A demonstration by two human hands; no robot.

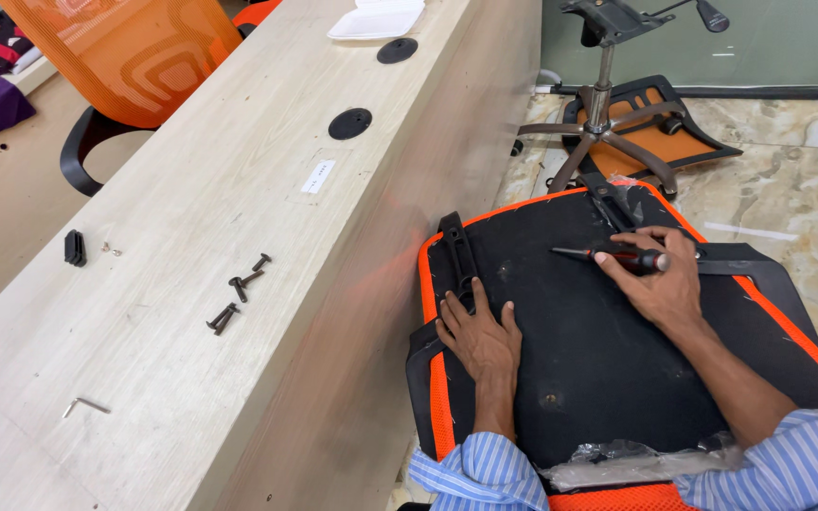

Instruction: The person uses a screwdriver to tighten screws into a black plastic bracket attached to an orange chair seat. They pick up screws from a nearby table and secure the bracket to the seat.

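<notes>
An upturned chair seat (598, 369), black underneath with an orange mesh edge, lies in front of me. My left hand (478, 336) rests flat on it, fingers apart, next to a black armrest bracket (457, 260) at its left edge. My right hand (657, 279) grips a screwdriver (608, 255) with a black and red handle, its tip pointing left over the seat's underside. Striped blue sleeves cover both my forearms.
A long pale wooden desk (191, 237) runs along the left, with several black bolts (239, 293), a hex key (84, 406) and a small black part (74, 248). A chair base with gas lift (603, 114) stands on the tiled floor behind. An orange mesh chair back (125, 47) stands at the far left.
</notes>
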